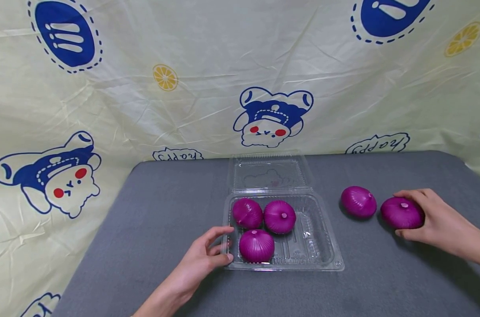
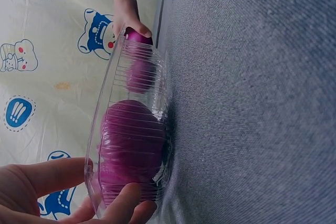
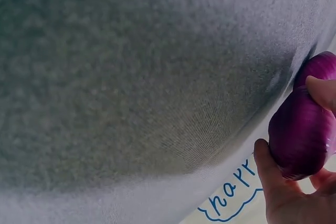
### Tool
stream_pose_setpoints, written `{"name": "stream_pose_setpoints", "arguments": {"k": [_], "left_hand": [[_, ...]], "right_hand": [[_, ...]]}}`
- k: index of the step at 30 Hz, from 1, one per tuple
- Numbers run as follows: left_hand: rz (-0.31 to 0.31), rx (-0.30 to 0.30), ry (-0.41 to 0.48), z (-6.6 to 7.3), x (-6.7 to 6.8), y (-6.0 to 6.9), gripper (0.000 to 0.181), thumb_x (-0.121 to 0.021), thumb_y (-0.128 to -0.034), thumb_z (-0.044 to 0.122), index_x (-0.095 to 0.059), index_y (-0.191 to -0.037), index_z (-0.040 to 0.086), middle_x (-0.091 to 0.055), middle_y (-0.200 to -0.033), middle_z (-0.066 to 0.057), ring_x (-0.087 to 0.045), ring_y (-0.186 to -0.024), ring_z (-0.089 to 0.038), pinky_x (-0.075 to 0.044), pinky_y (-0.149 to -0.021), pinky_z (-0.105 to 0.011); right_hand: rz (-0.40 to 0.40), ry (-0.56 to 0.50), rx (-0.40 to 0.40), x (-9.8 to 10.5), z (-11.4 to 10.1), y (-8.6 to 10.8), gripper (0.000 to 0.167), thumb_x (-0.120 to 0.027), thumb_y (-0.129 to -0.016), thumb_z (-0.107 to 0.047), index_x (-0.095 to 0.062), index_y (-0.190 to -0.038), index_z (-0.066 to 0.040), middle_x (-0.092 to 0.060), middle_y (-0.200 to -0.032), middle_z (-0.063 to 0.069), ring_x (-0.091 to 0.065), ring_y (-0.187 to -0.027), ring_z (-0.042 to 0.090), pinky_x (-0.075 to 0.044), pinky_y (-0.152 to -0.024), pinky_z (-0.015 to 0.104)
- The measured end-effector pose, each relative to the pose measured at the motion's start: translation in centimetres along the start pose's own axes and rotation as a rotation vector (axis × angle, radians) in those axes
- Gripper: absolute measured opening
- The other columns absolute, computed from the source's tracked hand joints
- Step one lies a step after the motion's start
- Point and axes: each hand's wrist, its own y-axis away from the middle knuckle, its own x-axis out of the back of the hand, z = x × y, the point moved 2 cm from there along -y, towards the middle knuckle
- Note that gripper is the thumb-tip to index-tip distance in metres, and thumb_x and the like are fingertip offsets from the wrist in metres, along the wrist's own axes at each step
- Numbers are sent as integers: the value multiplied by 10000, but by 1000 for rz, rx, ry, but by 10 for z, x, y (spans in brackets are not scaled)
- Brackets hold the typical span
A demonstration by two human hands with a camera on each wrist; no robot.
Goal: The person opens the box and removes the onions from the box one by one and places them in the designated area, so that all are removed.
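Note:
A clear plastic clamshell box point(image 1: 315, 237) lies with its lid point(image 1: 269, 172) folded back. Three purple onions sit in its left half: one at the back left point(image 1: 247, 213), one beside it point(image 1: 280, 217), one in front point(image 1: 257, 246). My left hand point(image 1: 202, 255) holds the box's left edge; in the left wrist view its fingers point(image 2: 123, 203) press the ribbed side wall. To the right of the box, my right hand point(image 1: 437, 220) grips an onion point(image 1: 402, 213), thumb and fingers around it. Another onion point(image 1: 358, 202) lies on the table between that hand and the box.
A grey cloth covers the table point(image 1: 164, 207). Behind and to the left hangs a pale printed sheet point(image 1: 200, 110) with cartoon figures, meeting the table's back edge near the box lid.

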Motion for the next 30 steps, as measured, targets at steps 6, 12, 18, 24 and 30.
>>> {"name": "stream_pose_setpoints", "arguments": {"k": [6,12,18,24,30], "left_hand": [[2,-1,0,-1,0,-1,548,-676,-854,-25,-515,-1372,57,-319,-1527,-155,-502,-1271,-308,-475,-907,-354],[3,1,5,-1,0,-1,543,-673,-855,-27,-517,-1369,57,-327,-1523,-150,-503,-1269,-309,-478,-898,-350],[8,16,-3,-1,0,-2,543,-673,-859,-29,-516,-1370,60,-320,-1527,-153,-494,-1281,-322,-478,-924,-378],[12,27,-11,-1,0,-1,543,-676,-861,-23,-517,-1372,67,-308,-1532,-159,-491,-1284,-329,-472,-945,-406],[13,24,-10,0,0,0,544,-676,-860,-23,-515,-1373,66,-303,-1535,-157,-493,-1283,-322,-474,-935,-395]], "right_hand": [[-32,-40,-71,-1,4,-6,817,-961,-585,-278,-528,-1212,17,-488,-1112,215,-475,-926,315,-454,-579,220],[-103,-65,-157,-4,10,-13,856,-920,-651,-369,-486,-1252,58,-502,-1140,273,-511,-957,405,-461,-577,264],[-147,-72,-195,-5,12,-18,870,-867,-717,-431,-447,-1307,51,-484,-1204,294,-511,-989,433,-471,-599,323],[-186,-86,-220,-3,12,-21,807,-797,-811,-401,-411,-1359,48,-494,-1212,320,-543,-967,421,-464,-627,347],[-243,-90,-241,-4,12,-22,829,-760,-842,-412,-349,-1391,54,-492,-1212,367,-550,-984,458,-479,-671,422]]}}
